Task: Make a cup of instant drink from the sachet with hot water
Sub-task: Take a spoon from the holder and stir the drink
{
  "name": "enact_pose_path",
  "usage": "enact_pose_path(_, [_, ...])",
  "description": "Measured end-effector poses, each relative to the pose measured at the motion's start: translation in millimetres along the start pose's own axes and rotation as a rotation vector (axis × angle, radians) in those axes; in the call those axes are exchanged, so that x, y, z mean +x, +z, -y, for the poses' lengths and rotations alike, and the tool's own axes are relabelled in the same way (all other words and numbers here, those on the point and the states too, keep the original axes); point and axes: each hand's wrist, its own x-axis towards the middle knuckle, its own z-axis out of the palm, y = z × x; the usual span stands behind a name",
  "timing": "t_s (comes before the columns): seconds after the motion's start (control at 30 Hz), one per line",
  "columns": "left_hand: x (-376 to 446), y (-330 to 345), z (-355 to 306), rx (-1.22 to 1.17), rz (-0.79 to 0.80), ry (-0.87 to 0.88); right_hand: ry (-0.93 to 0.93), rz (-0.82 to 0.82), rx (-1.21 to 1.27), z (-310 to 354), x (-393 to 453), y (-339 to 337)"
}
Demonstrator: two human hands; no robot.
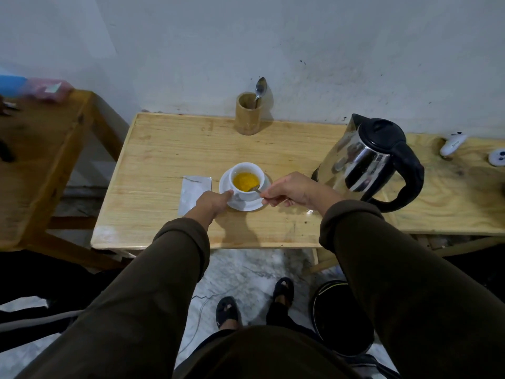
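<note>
Both hands engaged. Your right hand [289,190] is pinched shut on the spoon [257,190], handle betw. thumb and fingers, bowl dipped into the yellow drink at the cup's right side. Your left hand [211,201] is curled against the cup [247,180] at its left wall, fingertips touching cup and saucer [246,206]; looks like a steadying hold, not a lift, though how far the fingers wrap round I can't tell.

Cup sits on the saucer, mid-table [164,149], liquid approx. halfway up. Sachet [192,194] lies flat just left of the saucer, partly under your left wrist; prob. emptied.

Risks:
- Stir too hard and hot liquid slops over the rim onto your left fingers.
- Spoon pushing sideways could slide the cup on the saucer.
- Kettle [366,160] stands near your right forearm; a wide elbow swing may knock it.
</note>
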Motion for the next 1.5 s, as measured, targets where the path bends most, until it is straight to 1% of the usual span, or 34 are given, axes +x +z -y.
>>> enact_pose_path(0.07, [1,0,1,0.016,-0.002,0.006,-0.012,-0.008,-0.037,-8,-4,-4])
enact_pose_path(0.13, [0,1,0,0.033,-0.012,0.018,0.005,-0.017,-0.023,-17,-7,-8])
enact_pose_path(0.33, [-6,6,-2,0.128,-0.032,0.061,0.051,-0.111,0.175,-48,-12,-10])
enact_pose_path(0.43, [-11,11,-3,0.177,-0.064,0.086,0.098,-0.193,0.184,-62,-10,-6])
enact_pose_path(0.6, [-16,17,-3,0.221,-0.113,0.099,0.26,-0.425,0.124,-86,19,2])
enact_pose_path(0.63, [-18,18,-3,0.222,-0.121,0.101,0.264,-0.434,0.108,-90,24,4])
enact_pose_path(0.73, [-24,22,-4,0.228,-0.16,0.101,0.248,-0.385,0.102,-98,34,7])
enact_pose_path(0.87, [-25,29,-4,0.251,-0.2,0.103,0.241,-0.404,0.07,-105,46,7])
enact_pose_path(1.03, [-23,30,0,0.195,-0.235,0.094,0.242,-0.386,-0.029,-113,54,2])
enact_pose_path(1.17, [-24,34,-2,0.17,-0.263,0.079,0.258,-0.415,-0.245,-110,60,2])
enact_pose_path(1.27, [-27,37,-4,0.196,-0.283,0.072,0.245,-0.436,-0.32,-107,61,2])
enact_pose_path(1.4, [-27,37,-5,0.192,-0.281,0.076,0.308,-0.424,-0.408,-104,61,4])
enact_pose_path(1.5, [-33,36,-2,0.189,-0.291,0.122,0.321,-0.435,-0.449,-106,60,8])
